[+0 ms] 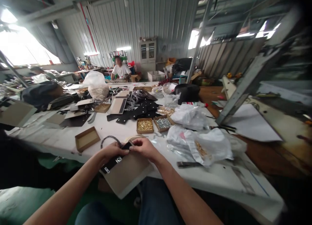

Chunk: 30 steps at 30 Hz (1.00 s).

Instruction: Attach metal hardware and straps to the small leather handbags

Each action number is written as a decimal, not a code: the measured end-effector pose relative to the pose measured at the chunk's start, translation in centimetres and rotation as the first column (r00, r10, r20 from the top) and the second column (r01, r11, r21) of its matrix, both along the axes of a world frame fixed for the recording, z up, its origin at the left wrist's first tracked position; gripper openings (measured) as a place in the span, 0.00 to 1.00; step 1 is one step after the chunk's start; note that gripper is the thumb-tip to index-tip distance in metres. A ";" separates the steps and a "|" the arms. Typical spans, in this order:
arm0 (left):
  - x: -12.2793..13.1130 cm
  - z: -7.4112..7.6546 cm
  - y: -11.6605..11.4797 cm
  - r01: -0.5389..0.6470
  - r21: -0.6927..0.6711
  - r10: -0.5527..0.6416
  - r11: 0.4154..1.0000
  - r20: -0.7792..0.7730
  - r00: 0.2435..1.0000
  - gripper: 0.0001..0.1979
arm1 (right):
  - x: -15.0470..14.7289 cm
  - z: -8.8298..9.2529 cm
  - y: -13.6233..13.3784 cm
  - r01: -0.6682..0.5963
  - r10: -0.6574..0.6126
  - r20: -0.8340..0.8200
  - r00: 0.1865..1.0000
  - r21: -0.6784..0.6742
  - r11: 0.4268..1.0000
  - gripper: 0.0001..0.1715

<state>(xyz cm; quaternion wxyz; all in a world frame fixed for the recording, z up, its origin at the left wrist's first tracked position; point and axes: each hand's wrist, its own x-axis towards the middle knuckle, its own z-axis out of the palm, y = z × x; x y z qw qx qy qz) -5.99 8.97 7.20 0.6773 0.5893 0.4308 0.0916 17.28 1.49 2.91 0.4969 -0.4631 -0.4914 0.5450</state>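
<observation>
A flat beige panel [128,174] with a black strip along its upper edge slants down from the table's front edge above my lap. White labels or metal fittings sit on the strip; I cannot tell which. My left hand [110,152] grips the strip near its top, thumb on the front. Close beside it, my right hand [145,148] pinches the strip's right end, and anything small between its fingertips is hidden. A dark braided cord loop [109,137] arches up behind my left hand.
Small boxes of gold studs [145,125] and silver studs [163,123] stand beyond my hands. An open brown box [87,139] lies left. Plastic bags [200,143] and a dark bar [188,164] are on the right. Across the table sits a person [121,70].
</observation>
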 end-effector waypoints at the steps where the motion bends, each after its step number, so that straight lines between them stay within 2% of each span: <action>1: 0.0 -0.2 -0.1 -0.025 -0.014 0.025 1.000 -0.012 1.000 0.27 | -0.3 -0.2 -0.1 0.028 -0.028 0.035 0.999 0.004 1.000 0.23; 4: -0.2 -1.0 -0.1 -0.045 -0.057 0.041 0.997 -0.059 0.997 0.27 | -0.3 -0.4 -0.3 0.013 -0.019 0.134 0.991 0.044 0.999 0.20; 6: -0.3 -1.4 0.2 -0.043 -0.076 0.035 0.996 -0.102 0.994 0.29 | 1.4 -0.2 -0.4 -0.021 -0.007 0.247 0.969 0.110 0.994 0.18; 7: -0.4 -1.5 0.4 -0.043 -0.089 0.031 0.995 -0.126 0.992 0.30 | 2.7 0.0 -0.5 0.001 -0.051 0.350 0.935 0.144 0.990 0.18; 8: -0.5 -1.6 0.7 -0.042 -0.101 0.027 0.994 -0.146 0.989 0.30 | 4.4 0.1 -0.6 0.039 -0.116 0.468 0.876 0.170 0.985 0.17; 9: -0.6 -1.6 0.9 -0.045 -0.114 0.026 0.992 -0.160 0.987 0.31 | 6.3 0.3 -0.7 0.122 -0.219 0.594 0.774 0.199 0.972 0.15; 10: -0.6 -1.7 1.0 -0.055 -0.126 0.034 0.990 -0.169 0.985 0.31 | 8.2 0.3 -0.8 0.221 -0.292 0.737 0.610 0.196 0.955 0.14; 12: -0.5 -2.1 1.2 -0.084 -0.143 0.062 0.986 -0.155 0.986 0.32 | 11.4 0.2 -0.9 0.316 -0.277 0.852 0.444 0.140 0.938 0.11; 15: 0.3 -3.2 1.0 -0.117 -0.201 0.104 0.973 -0.073 0.992 0.33 | 13.2 -0.9 -0.8 0.371 -0.186 0.928 0.324 0.057 0.927 0.06; 18: 1.3 -4.8 0.3 -0.130 -0.286 0.131 0.949 -0.015 0.991 0.31 | 12.3 -2.2 -0.5 0.427 -0.135 0.963 0.232 0.023 0.904 0.07; 21: 1.8 -5.7 -0.3 -0.129 -0.338 0.146 0.932 0.023 0.989 0.28 | 11.2 -2.8 0.0 0.463 -0.104 0.977 0.184 0.007 0.887 0.11; 25: 1.9 -5.9 0.2 -0.127 -0.391 0.145 0.912 0.015 0.989 0.24 | 11.3 -2.9 1.2 0.478 -0.048 0.983 0.176 -0.042 0.877 0.15; 28: 2.1 -5.9 0.8 -0.116 -0.382 0.132 0.917 0.014 0.991 0.21 | 12.0 -3.4 2.0 0.515 -0.008 0.979 0.202 -0.100 0.851 0.21; 30: 2.4 -5.9 1.0 -0.123 -0.348 0.132 0.929 0.000 0.991 0.20 | 12.5 -3.9 2.2 0.472 -0.045 0.965 0.257 -0.084 0.878 0.20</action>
